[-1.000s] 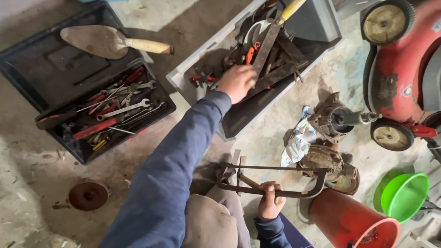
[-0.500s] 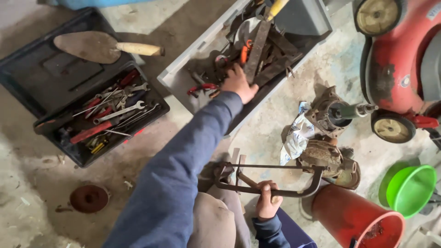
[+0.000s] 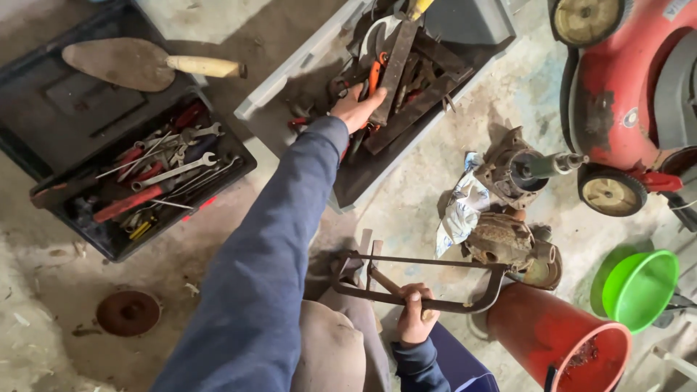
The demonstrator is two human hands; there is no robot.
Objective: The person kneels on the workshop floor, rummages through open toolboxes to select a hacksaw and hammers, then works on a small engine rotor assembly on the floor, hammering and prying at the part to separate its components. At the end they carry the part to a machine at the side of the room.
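My left hand (image 3: pixel 361 107) reaches far out into a grey crate (image 3: pixel 290 76) full of rusty tools. Its fingers rest on a long rusty flat bar (image 3: pixel 396 69), beside orange-handled pliers (image 3: pixel 374 72); whether they grip anything I cannot tell. My right hand (image 3: pixel 414 319) is low, close to my knee, closed around the lower bar of a rusty hacksaw frame (image 3: pixel 435 263). The frame lies level over the concrete floor.
An open black toolbox (image 3: pixel 80 239) with wrenches and red-handled tools sits at left, a trowel (image 3: pixel 138 64) on its lid. At right are rusty engine parts (image 3: pixel 508 243), a red mower (image 3: pixel 624 94), a red bucket (image 3: pixel 552 337) and a green bowl (image 3: pixel 642 287). A rusty disc (image 3: pixel 128 312) lies on the floor.
My left hand has pushed further into the grey crate, onto the rusty bars. My right hand keeps its hold on the hacksaw frame in the same place.
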